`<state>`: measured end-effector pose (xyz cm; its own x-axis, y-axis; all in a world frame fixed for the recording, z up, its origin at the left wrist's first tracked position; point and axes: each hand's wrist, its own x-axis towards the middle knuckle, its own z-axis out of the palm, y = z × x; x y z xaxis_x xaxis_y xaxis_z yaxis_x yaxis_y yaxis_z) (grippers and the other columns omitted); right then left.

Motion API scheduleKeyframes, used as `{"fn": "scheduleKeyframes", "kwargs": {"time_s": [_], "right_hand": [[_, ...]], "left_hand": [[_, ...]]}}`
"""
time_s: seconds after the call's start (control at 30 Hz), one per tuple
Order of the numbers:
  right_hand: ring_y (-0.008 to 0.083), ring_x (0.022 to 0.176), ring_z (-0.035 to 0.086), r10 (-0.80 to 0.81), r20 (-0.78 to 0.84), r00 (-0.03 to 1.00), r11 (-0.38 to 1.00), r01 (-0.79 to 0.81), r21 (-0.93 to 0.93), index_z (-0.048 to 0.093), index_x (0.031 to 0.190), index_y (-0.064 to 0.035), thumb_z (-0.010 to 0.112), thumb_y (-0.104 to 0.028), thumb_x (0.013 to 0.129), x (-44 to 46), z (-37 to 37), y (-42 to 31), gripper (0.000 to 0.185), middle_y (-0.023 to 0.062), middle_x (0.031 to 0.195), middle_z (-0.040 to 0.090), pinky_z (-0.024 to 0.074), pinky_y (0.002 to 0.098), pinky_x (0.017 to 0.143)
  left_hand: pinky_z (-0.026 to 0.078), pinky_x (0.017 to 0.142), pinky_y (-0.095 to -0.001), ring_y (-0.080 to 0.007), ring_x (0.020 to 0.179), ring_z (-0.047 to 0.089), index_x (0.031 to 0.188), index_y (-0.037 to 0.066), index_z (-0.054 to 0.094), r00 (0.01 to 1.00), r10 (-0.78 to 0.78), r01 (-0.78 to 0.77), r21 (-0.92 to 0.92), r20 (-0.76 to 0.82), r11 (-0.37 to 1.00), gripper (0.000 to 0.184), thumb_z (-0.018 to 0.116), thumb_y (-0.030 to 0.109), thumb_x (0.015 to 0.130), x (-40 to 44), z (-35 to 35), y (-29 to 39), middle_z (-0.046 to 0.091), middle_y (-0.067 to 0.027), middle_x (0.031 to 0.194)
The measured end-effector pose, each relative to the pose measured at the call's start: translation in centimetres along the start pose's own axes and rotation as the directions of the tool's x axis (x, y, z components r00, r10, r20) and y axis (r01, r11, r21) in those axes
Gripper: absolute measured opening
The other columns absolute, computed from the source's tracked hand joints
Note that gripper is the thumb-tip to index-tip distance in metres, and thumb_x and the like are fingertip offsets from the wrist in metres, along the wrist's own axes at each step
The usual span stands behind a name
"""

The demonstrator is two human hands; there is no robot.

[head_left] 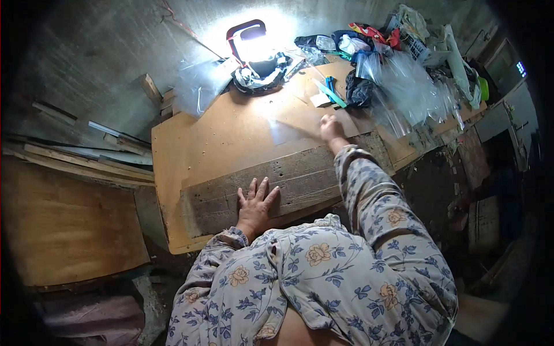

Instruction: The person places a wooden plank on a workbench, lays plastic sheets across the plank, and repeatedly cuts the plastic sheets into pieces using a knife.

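Observation:
My left hand (255, 205) lies flat on a worn grey wooden board (300, 173), its fingers spread and nothing in them. The board rests along the near side of the yellow-brown table (173, 151). Beyond the board's far edge, my right hand (333, 131) is closed with its fingers folded in. Whether it grips anything is hidden. A thin clear plastic sheet (285, 134) appears to lie flat on the table just left of that hand. Farther off are a light green strip-like object (333, 97) and a blue tool (329, 83) that looks like a cutter knife.
A bright lamp (247, 43) stands at the back beside a black plastic bag (254, 86). Clear plastic bags (407, 83) pile up at the right. Wooden strips (86, 161) and a wooden panel (75, 222) are at the left.

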<state>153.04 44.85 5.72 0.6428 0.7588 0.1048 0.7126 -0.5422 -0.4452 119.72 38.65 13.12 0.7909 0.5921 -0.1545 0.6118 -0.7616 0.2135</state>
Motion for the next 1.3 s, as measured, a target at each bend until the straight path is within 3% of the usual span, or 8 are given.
{"fn": "scheduleKeyframes", "kwargs": {"time_s": [0.27,0.33,0.4,0.67,0.77,0.87,1.2,1.3], "right_hand": [[0.0308,0.068,0.054,-0.166,-0.588,0.792,0.954,0.28,0.107,0.056,0.082,-0.0056,0.048,-0.017,0.082,9.6,-18.3,5.8,0.014,0.0133,0.078,0.056,0.0424,0.0387,0.062],[0.0214,0.075,0.057,-0.612,-0.636,0.469,0.79,0.397,-0.467,0.056,0.085,-0.005,0.051,-0.015,0.083,9.2,-23.5,6.4,0.011,0.0071,0.082,0.06,0.0446,0.0306,0.064],[0.0117,0.078,0.054,-0.112,-0.56,0.821,0.656,0.485,0.579,0.056,0.085,-0.0053,0.052,-0.013,0.083,6.7,-28.1,4.0,0.009,0.0015,0.084,0.058,0.0434,0.0273,0.066],[0.029,0.069,0.055,-0.617,-0.245,0.748,0.722,0.662,0.204,0.056,0.085,-0.0052,0.048,-0.012,0.077,-5.6,-25.3,-4.7,0.013,0.0133,0.078,0.056,0.0445,0.0366,0.061],[0.0296,0.069,0.056,-0.418,0.002,0.909,0.861,0.395,0.322,0.054,0.08,-0.0045,0.049,-0.011,0.076,-9.9,-13.8,-6.6,0.008,0.013,0.08,0.056,0.0464,0.0382,0.061],[0.031,0.069,0.053,-0.529,-0.027,0.848,0.816,0.517,0.259,0.049,0.068,-0.0054,0.055,-0.017,0.076,-13.4,-5.0,-7.4,0.016,0.013,0.074,0.052,0.0451,0.0399,0.061],[0.0303,0.106,0.046,-0.529,0.159,0.833,0.689,0.313,0.653,0.054,0.104,-0.0108,0.056,-0.037,0.076,-16.1,-4.1,-8.8,0.038,0.014,0.119,0.045,0.0393,0.0383,0.086],[0.0294,0.126,0.02,-0.278,0.404,0.871,0.954,0.301,0.007,0.044,0.121,-0.0211,0.041,-0.053,0.079,-12.5,-2.9,-6.6,0.052,0.0116,0.135,0.028,0.0179,0.0536,0.098]], "left_hand": [[0.01,0.093,-0.0662,-0.0325,0.129,0.008,0.129,0.028,0.031,0.994,-0.106,0.105,0.053,0.022,0.993,0.088,0.073,0.042,0.052,1.3,-0.6,-1.1,0.017,-0.0022,0.139],[0.011,0.092,-0.0665,-0.0325,0.129,0.008,0.129,0.029,0.03,0.991,-0.136,0.135,0.082,0.007,0.987,0.088,0.073,0.041,0.052,1.9,-0.7,-1.4,0.017,-0.0015,0.139],[0.01,0.092,-0.0665,-0.0325,0.129,0.008,0.129,0.029,0.029,0.989,-0.148,0.149,0.073,-0.014,0.986,0.09,0.073,0.04,0.051,2.8,-0.6,-1.7,0.017,-0.001,0.139],[0.01,0.098,-0.058,-0.0328,0.128,0.012,0.131,0.017,0.029,0.972,-0.231,0.23,-0.013,-0.037,0.973,0.082,0.066,0.04,0.062,5.8,-0.3,-1.1,0.018,-0.0094,0.139],[0.037,0.089,-0.0387,-0.0268,0.116,0.037,0.135,0.017,0.017,0.999,-0.036,-0.051,-0.9,-0.039,-0.434,0.077,0.057,0.042,0.074,6.4,1.1,-3.7,0.024,-0.0109,0.135],[0.043,0.081,-0.0368,-0.0222,0.109,0.043,0.136,0.021,0.01,0.955,-0.203,0.084,-0.854,0.216,-0.514,0.076,0.055,0.038,0.077,6.4,-0.9,-3.3,0.03,-0.0105,0.132],[0.042,0.052,-0.0197,-0.0141,0.075,0.054,0.126,0.003,0.024,0.897,-0.41,0.002,-0.928,0.167,-0.374,0.061,0.057,0.005,0.075,7.7,0.4,-4.1,0.052,-0.009,0.091],[0.041,0.051,-0.0215,-0.0108,0.059,0.049,0.1,0.003,0.049,0.841,-0.535,0.078,-0.996,0.084,-0.034,0.027,0.056,0.002,0.074,7.1,0.6,-6.5,0.053,-0.0042,0.077]]}}
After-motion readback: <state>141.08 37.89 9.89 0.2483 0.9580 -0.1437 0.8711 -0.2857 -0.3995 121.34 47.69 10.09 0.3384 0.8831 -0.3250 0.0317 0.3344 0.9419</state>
